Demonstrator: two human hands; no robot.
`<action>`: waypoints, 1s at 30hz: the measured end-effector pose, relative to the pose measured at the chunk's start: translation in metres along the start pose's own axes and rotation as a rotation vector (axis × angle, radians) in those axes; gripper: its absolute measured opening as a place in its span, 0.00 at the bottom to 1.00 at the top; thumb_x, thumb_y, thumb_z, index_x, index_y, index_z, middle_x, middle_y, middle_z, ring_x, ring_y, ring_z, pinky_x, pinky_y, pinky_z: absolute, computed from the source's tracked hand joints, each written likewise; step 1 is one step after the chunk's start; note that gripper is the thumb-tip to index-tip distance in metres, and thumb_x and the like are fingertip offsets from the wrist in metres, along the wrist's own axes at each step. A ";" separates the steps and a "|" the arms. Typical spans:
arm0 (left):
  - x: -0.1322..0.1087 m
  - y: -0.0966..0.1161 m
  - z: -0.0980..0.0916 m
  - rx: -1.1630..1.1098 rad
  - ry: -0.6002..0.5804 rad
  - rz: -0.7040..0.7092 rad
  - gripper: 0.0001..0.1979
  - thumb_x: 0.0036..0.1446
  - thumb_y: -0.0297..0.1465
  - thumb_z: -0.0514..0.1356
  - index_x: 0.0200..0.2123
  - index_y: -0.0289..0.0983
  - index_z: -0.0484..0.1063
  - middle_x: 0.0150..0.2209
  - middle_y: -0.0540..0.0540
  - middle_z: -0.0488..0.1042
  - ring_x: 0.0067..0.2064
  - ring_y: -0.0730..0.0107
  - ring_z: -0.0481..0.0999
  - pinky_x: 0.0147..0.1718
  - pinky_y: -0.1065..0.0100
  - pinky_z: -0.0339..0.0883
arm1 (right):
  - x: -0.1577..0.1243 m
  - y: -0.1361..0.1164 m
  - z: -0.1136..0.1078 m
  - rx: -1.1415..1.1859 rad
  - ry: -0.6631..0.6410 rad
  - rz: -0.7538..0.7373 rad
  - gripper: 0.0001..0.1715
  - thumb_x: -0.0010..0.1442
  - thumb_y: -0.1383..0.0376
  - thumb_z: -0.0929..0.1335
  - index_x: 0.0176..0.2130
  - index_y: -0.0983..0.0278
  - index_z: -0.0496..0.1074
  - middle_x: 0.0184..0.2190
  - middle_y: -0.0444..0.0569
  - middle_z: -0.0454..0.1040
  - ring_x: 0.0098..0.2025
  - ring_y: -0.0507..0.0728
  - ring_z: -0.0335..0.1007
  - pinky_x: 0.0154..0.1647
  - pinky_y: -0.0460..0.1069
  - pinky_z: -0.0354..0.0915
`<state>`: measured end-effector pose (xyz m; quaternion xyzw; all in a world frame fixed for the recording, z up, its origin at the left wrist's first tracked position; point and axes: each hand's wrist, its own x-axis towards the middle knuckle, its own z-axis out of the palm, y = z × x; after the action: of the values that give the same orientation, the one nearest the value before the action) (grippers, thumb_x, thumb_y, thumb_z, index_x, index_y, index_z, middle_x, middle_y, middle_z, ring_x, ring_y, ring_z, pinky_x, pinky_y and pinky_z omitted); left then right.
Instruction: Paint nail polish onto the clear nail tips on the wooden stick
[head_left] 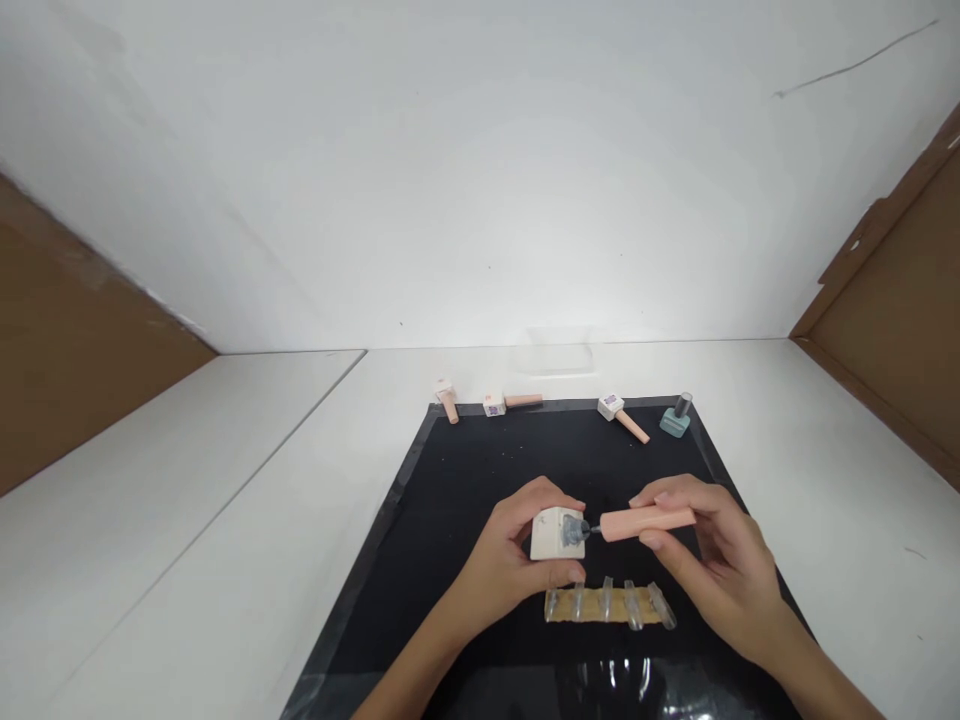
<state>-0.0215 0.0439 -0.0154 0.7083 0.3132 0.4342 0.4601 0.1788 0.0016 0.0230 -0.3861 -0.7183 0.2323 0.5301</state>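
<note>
My left hand [517, 550] is closed around a square white nail polish bottle [553, 534], tilted so its grey-smeared neck faces right. Between thumb and fingers, my right hand [720, 555] grips the long peach cap of a nail polish brush [637, 522]. The thin stem of that brush lies at the mouth of the bottle; its bristle tip is hidden. Just below both hands, several clear false nails [607, 600] stick to a tan strip [592, 606] on the black mat [442, 530].
Along the mat's far edge lie white bottles with peach caps [447, 402], [495, 404], [612, 407]. A teal bottle with a grey cap [675, 422] stands at the right corner. Behind is a clear plastic tray [556, 360]. Brown panels [82, 330] flank the white table.
</note>
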 end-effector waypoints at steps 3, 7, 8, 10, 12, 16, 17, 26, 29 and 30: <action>0.000 -0.001 0.001 0.021 -0.014 -0.015 0.24 0.42 0.48 0.66 0.35 0.35 0.75 0.29 0.47 0.68 0.28 0.72 0.67 0.27 0.71 0.61 | 0.000 0.001 0.000 -0.016 -0.012 -0.031 0.09 0.61 0.69 0.66 0.42 0.58 0.65 0.33 0.49 0.75 0.34 0.55 0.75 0.33 0.47 0.72; 0.000 0.000 0.000 0.035 -0.045 -0.049 0.24 0.42 0.50 0.65 0.33 0.34 0.75 0.27 0.48 0.67 0.27 0.73 0.66 0.26 0.72 0.60 | 0.000 0.003 -0.002 -0.014 -0.041 -0.079 0.11 0.61 0.71 0.66 0.43 0.58 0.65 0.34 0.50 0.74 0.35 0.56 0.74 0.30 0.47 0.72; 0.000 0.000 0.000 0.028 -0.051 -0.058 0.24 0.42 0.50 0.65 0.33 0.34 0.75 0.27 0.48 0.67 0.27 0.73 0.65 0.26 0.72 0.59 | 0.000 0.003 -0.002 -0.017 -0.046 -0.084 0.12 0.61 0.71 0.66 0.43 0.58 0.65 0.34 0.50 0.75 0.35 0.56 0.74 0.30 0.47 0.72; 0.001 0.002 -0.001 -0.002 -0.062 -0.076 0.25 0.42 0.50 0.65 0.31 0.33 0.74 0.26 0.49 0.66 0.25 0.74 0.64 0.25 0.73 0.57 | 0.000 0.004 -0.002 -0.026 -0.058 -0.087 0.11 0.60 0.72 0.66 0.42 0.58 0.65 0.35 0.51 0.75 0.35 0.56 0.74 0.30 0.47 0.72; 0.002 0.003 0.000 -0.040 -0.071 -0.092 0.25 0.43 0.51 0.64 0.30 0.32 0.73 0.25 0.50 0.65 0.24 0.76 0.62 0.23 0.74 0.56 | 0.000 0.003 -0.003 -0.032 -0.070 -0.092 0.10 0.60 0.72 0.66 0.41 0.59 0.65 0.35 0.51 0.75 0.35 0.56 0.74 0.31 0.47 0.72; 0.003 0.004 0.002 -0.088 -0.074 -0.102 0.26 0.43 0.51 0.64 0.29 0.31 0.72 0.24 0.51 0.64 0.23 0.77 0.60 0.22 0.74 0.54 | 0.001 0.002 -0.004 -0.031 -0.079 -0.121 0.10 0.60 0.73 0.66 0.40 0.59 0.65 0.34 0.50 0.75 0.34 0.55 0.74 0.32 0.47 0.72; 0.003 0.003 0.002 -0.097 -0.075 -0.107 0.25 0.43 0.51 0.64 0.29 0.32 0.72 0.24 0.51 0.64 0.23 0.77 0.60 0.22 0.74 0.54 | 0.001 0.002 -0.004 -0.032 -0.078 -0.126 0.10 0.60 0.73 0.66 0.40 0.59 0.65 0.34 0.50 0.75 0.34 0.55 0.74 0.31 0.47 0.72; 0.003 0.002 0.002 -0.167 -0.103 -0.163 0.27 0.41 0.54 0.63 0.22 0.33 0.66 0.19 0.54 0.58 0.20 0.80 0.54 0.19 0.75 0.49 | -0.001 0.005 -0.002 -0.008 -0.096 -0.110 0.16 0.59 0.77 0.65 0.43 0.59 0.65 0.37 0.52 0.76 0.38 0.57 0.76 0.31 0.47 0.74; 0.002 0.002 0.001 -0.193 -0.120 -0.169 0.28 0.41 0.54 0.62 0.21 0.34 0.63 0.18 0.55 0.56 0.20 0.81 0.52 0.18 0.75 0.47 | -0.001 0.005 -0.002 0.006 -0.093 -0.102 0.16 0.58 0.78 0.65 0.42 0.58 0.65 0.38 0.52 0.76 0.38 0.57 0.76 0.32 0.48 0.75; 0.002 0.002 0.001 -0.204 -0.128 -0.176 0.28 0.41 0.55 0.62 0.20 0.34 0.62 0.17 0.55 0.55 0.20 0.81 0.51 0.18 0.75 0.46 | -0.001 0.004 -0.001 0.014 -0.093 -0.099 0.16 0.58 0.78 0.65 0.42 0.58 0.65 0.38 0.52 0.76 0.38 0.57 0.77 0.32 0.48 0.75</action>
<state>-0.0195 0.0445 -0.0131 0.6538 0.2983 0.3760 0.5850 0.1815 0.0030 0.0195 -0.3353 -0.7587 0.2282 0.5097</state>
